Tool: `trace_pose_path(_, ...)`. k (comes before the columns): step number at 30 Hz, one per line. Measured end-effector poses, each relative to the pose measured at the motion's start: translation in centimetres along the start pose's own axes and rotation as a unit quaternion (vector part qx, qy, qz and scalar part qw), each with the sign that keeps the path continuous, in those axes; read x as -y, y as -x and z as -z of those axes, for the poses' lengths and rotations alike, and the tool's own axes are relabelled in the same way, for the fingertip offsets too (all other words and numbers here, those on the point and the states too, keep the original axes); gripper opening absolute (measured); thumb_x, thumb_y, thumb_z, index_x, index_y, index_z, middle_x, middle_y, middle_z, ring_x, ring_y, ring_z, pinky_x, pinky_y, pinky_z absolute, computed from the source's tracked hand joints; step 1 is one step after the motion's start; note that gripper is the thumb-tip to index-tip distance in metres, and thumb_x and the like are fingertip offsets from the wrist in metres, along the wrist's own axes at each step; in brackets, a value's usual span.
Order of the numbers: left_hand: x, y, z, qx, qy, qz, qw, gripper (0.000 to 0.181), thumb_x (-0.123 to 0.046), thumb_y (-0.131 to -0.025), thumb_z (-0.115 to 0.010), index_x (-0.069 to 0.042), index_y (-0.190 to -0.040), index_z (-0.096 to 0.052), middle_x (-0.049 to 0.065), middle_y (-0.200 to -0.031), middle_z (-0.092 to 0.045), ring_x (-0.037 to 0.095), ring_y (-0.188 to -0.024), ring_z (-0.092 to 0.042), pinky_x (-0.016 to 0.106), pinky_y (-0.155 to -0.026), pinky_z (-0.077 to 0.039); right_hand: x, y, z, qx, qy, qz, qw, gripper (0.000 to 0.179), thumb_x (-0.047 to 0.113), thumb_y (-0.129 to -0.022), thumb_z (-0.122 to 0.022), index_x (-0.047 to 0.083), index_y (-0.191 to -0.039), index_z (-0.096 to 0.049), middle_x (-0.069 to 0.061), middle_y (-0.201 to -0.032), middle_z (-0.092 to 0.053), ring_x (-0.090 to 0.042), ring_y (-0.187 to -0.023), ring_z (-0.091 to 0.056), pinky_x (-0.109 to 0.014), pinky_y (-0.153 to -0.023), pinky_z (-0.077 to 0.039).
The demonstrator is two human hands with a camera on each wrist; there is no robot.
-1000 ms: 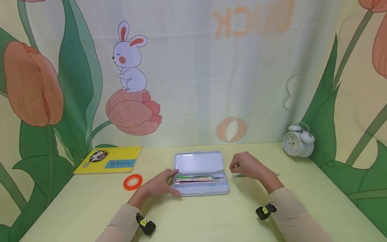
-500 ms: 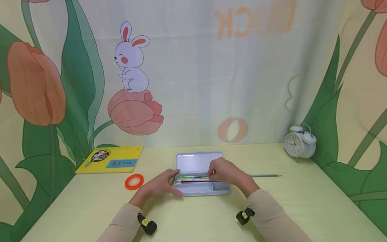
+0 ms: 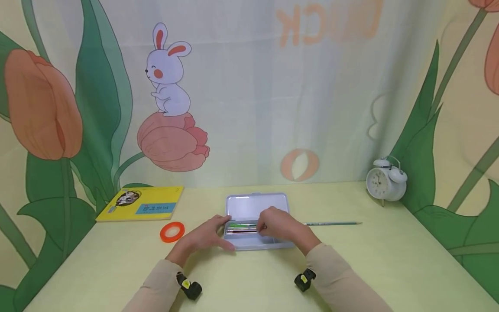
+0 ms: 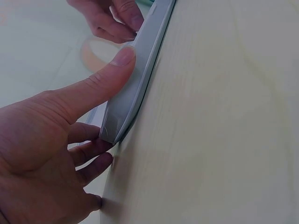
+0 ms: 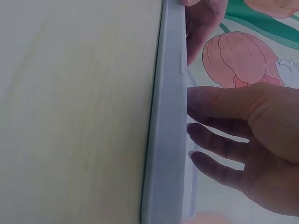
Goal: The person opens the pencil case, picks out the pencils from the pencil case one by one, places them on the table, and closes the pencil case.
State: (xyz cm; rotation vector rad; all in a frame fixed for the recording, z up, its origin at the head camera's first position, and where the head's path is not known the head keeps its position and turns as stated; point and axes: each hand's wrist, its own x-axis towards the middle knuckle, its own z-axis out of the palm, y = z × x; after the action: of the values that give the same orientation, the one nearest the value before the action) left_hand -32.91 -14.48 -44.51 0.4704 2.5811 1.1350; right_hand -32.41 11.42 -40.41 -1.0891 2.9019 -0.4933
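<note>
A pale lavender pencil case (image 3: 249,248) lies unfolded on the table, its lid (image 3: 253,201) tipped back. Several pencils (image 3: 241,230) are in its rear compartment. My left hand (image 3: 204,236) holds the case's left end, with the thumb on the front wall and the fingers round the end and back; the left wrist view shows this grip on the case (image 4: 135,74). Over the case's right half, my right hand (image 3: 278,223) reaches down at the pencils with bent fingers. Its fingertips are hidden behind the front wall in the right wrist view, so whether they pinch a pencil cannot be told.
To the right of the case, a single green pencil (image 3: 335,223) lies on the table. An orange tape roll (image 3: 172,232) and a yellow book (image 3: 140,203) lie to the left. A white alarm clock (image 3: 386,181) stands at the back right, before the printed curtain (image 3: 249,108).
My right hand has moved left from beside the green pencil to over the pencil case. That pencil stays on the table. My left hand keeps its place on the case.
</note>
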Motion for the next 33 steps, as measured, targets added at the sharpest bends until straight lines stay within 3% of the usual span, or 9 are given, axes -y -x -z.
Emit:
trace_pose_path(7,-0.07,0.05,0.11,0.000,0.005,-0.002,1.0000,0.104,-0.041,-0.068,-0.092,-0.012,-0.154,-0.041,0.010,-0.150,-0.042,0.032,-0.139,-0.036,0.056,-0.115,-0.028,0.54,-0.22,-0.29,0.010,0.002,-0.025,0.9996,0.008,0.004,-0.087,-0.076,0.011,-0.090,-0.080,0.005,-0.085,-0.071,-0.010,-0.078,-0.058,-0.030,-0.078,-0.055)
trace_pose_path(17,0.05,-0.06,0.02,-0.002,-0.003,-0.006,1.0000,0.105,-0.041,-0.067,-0.092,-0.011,-0.153,-0.041,0.010,-0.148,-0.043,0.032,-0.137,-0.037,0.055,-0.116,-0.028,0.57,-0.46,-0.58,0.012,0.003,-0.005,0.9999,0.014,0.001,-0.087,-0.075,0.008,-0.098,-0.080,0.004,-0.090,-0.073,-0.008,-0.078,-0.059,-0.027,-0.078,-0.054)
trace_pose_path(23,0.09,-0.19,0.07,-0.002,-0.003,-0.009,1.0000,0.105,-0.043,-0.067,-0.093,-0.012,-0.153,-0.041,0.009,-0.148,-0.043,0.031,-0.137,-0.037,0.055,-0.116,-0.027,0.57,-0.68,-0.61,0.020,0.003,-0.013,0.9997,0.016,0.000,-0.087,-0.075,0.008,-0.100,-0.079,0.002,-0.091,-0.073,-0.008,-0.079,-0.059,-0.029,-0.079,-0.054)
trace_pose_path(33,0.09,-0.18,0.08,-0.001,-0.004,-0.002,1.0000,0.104,-0.043,-0.067,-0.092,-0.013,-0.154,-0.042,0.010,-0.150,-0.042,0.033,-0.139,-0.036,0.057,-0.115,-0.028,0.64,-0.55,-0.48,0.037,-0.018,-0.028,0.9987,0.034,-0.003,-0.087,-0.072,0.019,-0.113,-0.079,0.007,-0.078,-0.065,-0.011,-0.068,-0.051,-0.024,-0.062,-0.045)
